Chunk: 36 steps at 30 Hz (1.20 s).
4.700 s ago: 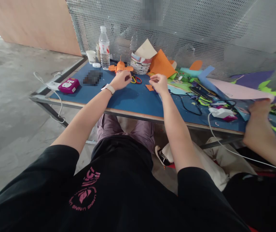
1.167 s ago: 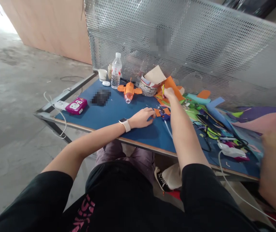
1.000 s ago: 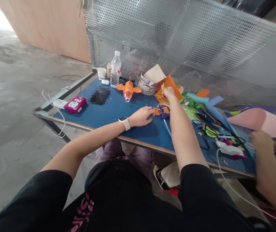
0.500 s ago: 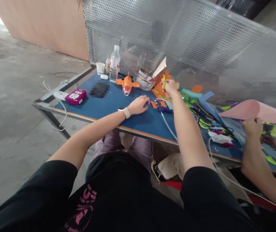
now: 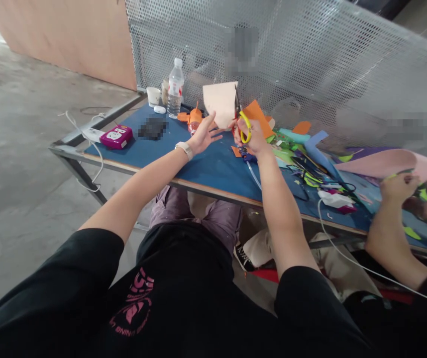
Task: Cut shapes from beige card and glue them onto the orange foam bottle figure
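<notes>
My right hand (image 5: 251, 138) is closed around a pair of scissors (image 5: 249, 127) with yellow handles, their dark blades pointing up. A cream sheet (image 5: 221, 102) with a curved lower-left edge stands up between my hands. Its lower right corner meets the fingertips of my right hand, which seem to pinch it. My left hand (image 5: 202, 136) is open, palm turned inward and fingers apart, just below the sheet. Behind that hand, partly covered, is an orange model (image 5: 194, 118) made with a small bottle. A blue glue gun (image 5: 247, 155) lies below my right hand.
A water bottle (image 5: 175, 89), a paper cup (image 5: 154, 96) and a white case (image 5: 159, 109) stand at the back left. A purple pack (image 5: 116, 137) lies on the left. Coloured sheets and scraps (image 5: 295, 149) cover the right side. A co-worker's hand (image 5: 398, 188) works there.
My left hand has risen from the table and opened toward the sheet. My right hand has moved left with the scissors, and the cream sheet has shifted left and turned its broad face toward me.
</notes>
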Each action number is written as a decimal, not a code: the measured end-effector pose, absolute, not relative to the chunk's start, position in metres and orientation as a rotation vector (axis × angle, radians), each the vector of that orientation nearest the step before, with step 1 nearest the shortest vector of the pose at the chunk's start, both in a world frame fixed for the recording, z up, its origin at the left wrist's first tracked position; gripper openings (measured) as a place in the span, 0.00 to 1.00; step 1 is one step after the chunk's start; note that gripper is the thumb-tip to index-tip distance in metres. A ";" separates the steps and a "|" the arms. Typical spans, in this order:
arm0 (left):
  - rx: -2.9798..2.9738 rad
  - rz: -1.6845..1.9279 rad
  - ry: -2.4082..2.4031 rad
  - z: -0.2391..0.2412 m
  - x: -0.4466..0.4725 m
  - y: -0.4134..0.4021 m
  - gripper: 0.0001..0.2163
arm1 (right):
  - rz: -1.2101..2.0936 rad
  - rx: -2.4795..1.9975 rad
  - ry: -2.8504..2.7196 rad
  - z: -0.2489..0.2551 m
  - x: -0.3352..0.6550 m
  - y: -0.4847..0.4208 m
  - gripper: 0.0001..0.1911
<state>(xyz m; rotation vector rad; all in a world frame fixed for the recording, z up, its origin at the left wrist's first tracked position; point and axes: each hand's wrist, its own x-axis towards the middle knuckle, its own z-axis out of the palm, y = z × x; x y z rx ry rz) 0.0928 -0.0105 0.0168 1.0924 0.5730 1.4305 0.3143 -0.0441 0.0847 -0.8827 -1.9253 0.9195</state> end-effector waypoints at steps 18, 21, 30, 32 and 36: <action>1.069 1.598 0.725 0.032 0.077 -0.037 0.25 | 0.901 -1.034 -1.473 0.022 0.299 -0.028 0.41; 1.174 1.533 0.752 0.030 0.080 -0.042 0.24 | 0.861 -1.071 -1.452 0.021 0.293 -0.028 0.44; 1.284 1.432 0.777 0.024 0.079 -0.035 0.20 | 0.729 -1.051 -1.350 0.017 0.297 -0.019 0.44; 1.303 1.400 0.758 0.029 0.078 -0.041 0.19 | 0.709 -1.033 -1.319 0.016 0.298 -0.014 0.43; 1.410 1.297 0.735 0.031 0.081 -0.051 0.19 | 0.722 -1.028 -1.342 0.017 0.300 -0.011 0.38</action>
